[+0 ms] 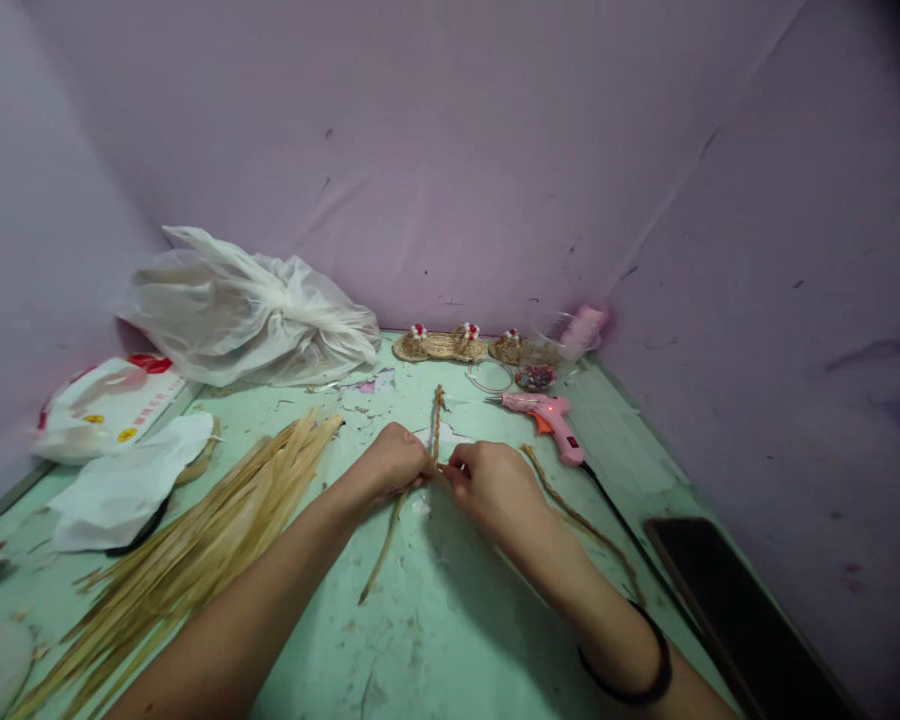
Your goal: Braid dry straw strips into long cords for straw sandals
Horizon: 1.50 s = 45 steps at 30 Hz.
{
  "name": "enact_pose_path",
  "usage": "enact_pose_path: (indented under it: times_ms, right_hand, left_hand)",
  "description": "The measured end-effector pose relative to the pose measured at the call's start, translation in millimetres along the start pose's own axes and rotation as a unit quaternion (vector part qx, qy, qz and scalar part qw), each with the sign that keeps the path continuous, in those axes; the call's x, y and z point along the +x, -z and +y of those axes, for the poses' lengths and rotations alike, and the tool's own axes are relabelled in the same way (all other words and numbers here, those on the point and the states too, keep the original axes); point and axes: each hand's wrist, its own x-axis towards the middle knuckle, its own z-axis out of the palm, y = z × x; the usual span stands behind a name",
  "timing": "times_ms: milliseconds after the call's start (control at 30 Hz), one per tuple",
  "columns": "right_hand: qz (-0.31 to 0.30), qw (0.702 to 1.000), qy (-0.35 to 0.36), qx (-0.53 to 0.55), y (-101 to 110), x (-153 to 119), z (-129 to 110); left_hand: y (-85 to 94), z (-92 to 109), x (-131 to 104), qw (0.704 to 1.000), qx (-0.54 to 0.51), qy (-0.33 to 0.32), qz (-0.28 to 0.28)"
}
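Between my hands a short braided straw cord (pixel 438 425) points away from me across the green tabletop. My left hand (pixel 399 460) is closed at the near end of the braid, and a loose straw strand (pixel 381 550) trails from under it toward me. My right hand (pixel 487 475) pinches a thin strand just right of the braid, fingers curled. To the right of that hand lies another finished-looking twisted cord (pixel 577 515). A bundle of flat dry straw strips (pixel 195 545) is spread out left of my left forearm.
A pink glue gun (pixel 544 415) with a glowing light and black cable lies right. Small woven straw pieces (pixel 450 347) with red-and-white bead flowers and a bead cup (pixel 536 375) stand by the wall. A knotted plastic bag (pixel 270 310), a white packet (pixel 120 400) and a dark phone-like slab (pixel 727 600) flank the table.
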Motion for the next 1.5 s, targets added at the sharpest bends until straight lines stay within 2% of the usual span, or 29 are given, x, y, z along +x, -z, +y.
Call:
enact_pose_path:
  times_ms: [167, 333, 467, 567, 633, 700, 733, 767, 833, 900, 933, 967, 1067, 1133, 1300, 1367, 1433, 1500]
  right_hand:
    - [-0.031, 0.998, 0.011, 0.061, 0, -2, -4]
    - [0.013, 0.995, 0.045, 0.084, -14, -12, -19]
    - [0.023, 0.995, 0.041, 0.086, -19, -18, -26]
    - [-0.017, 0.996, 0.045, 0.079, -11, -15, -22]
    - [-0.033, 0.992, 0.039, 0.113, -2, -9, -12]
    - [0.01, 0.98, -0.006, 0.198, 4, 0, -1]
    - [0.026, 0.965, -0.038, 0.26, 5, 4, 3]
    - [0.011, 0.938, -0.069, 0.338, 4, 8, 6]
    - [-0.1, 0.848, -0.125, 0.505, -2, 13, 6]
    - [-0.196, 0.751, -0.157, 0.611, -10, 15, 3]
    - [-0.212, 0.726, -0.163, 0.633, -14, 16, 1]
    - [-0.209, 0.721, -0.162, 0.641, -17, 16, 0]
    - [-0.173, 0.747, -0.132, 0.628, -20, 16, 0]
    - [-0.171, 0.75, -0.114, 0.629, -17, 16, 1]
    - [-0.191, 0.699, -0.137, 0.675, -11, 13, -2]
    - [-0.196, 0.694, -0.149, 0.676, -12, 12, -4]
    - [-0.187, 0.719, -0.156, 0.65, -15, 13, -5]
    - [-0.169, 0.761, -0.158, 0.607, -20, 14, -4]
  left_hand:
    - [0.3, 0, 0, 1.0, -0.006, 0.013, -0.025]
    - [5.6, -1, 0, 0.998, -0.034, 0.034, -0.038]
    - [13.0, -7, 5, 0.996, -0.049, 0.005, -0.077]
    - [16.9, -9, 8, 0.996, -0.04, -0.011, -0.083]
    - [18.6, -10, 10, 0.995, -0.036, -0.015, -0.09]
    - [20.0, -11, 11, 0.994, -0.041, -0.019, -0.103]
    - [20.6, -12, 12, 0.993, -0.046, -0.021, -0.109]
    - [21.1, -13, 12, 0.992, -0.05, -0.021, -0.115]
    - [21.9, -14, 13, 0.99, -0.058, -0.023, -0.126]
    - [22.2, -14, 13, 0.99, -0.059, -0.024, -0.129]
    - [22.3, -14, 13, 0.99, -0.056, -0.023, -0.129]
    - [22.3, -14, 12, 0.99, -0.053, -0.022, -0.128]
    - [22.8, -12, 12, 0.99, -0.057, -0.019, -0.13]
    - [23.8, -12, 12, 0.988, -0.07, -0.026, -0.137]
    - [25.8, -12, 11, 0.985, -0.09, -0.039, -0.145]
    - [24.8, -11, 10, 0.985, -0.087, -0.036, -0.144]
    - [22.5, -9, 9, 0.987, -0.075, -0.032, -0.141]
    - [19.7, -8, 8, 0.989, -0.055, -0.032, -0.137]
